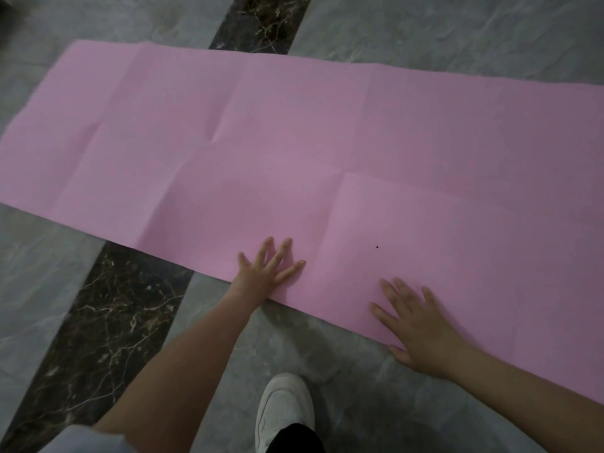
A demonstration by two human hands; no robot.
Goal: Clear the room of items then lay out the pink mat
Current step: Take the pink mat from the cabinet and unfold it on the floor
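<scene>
The pink mat (294, 142) lies unrolled across the floor, running from the far left to the right edge of view, with fold creases across it. My left hand (266, 269) presses flat on the mat's near edge with its fingers spread. My right hand (416, 328) also lies flat on the near edge, a little to the right, fingers straight. Neither hand holds anything.
The floor is grey marble (457, 34) with a dark veined strip (108, 305) running under the mat. My white shoe (284, 410) stands on the floor just in front of the mat's near edge.
</scene>
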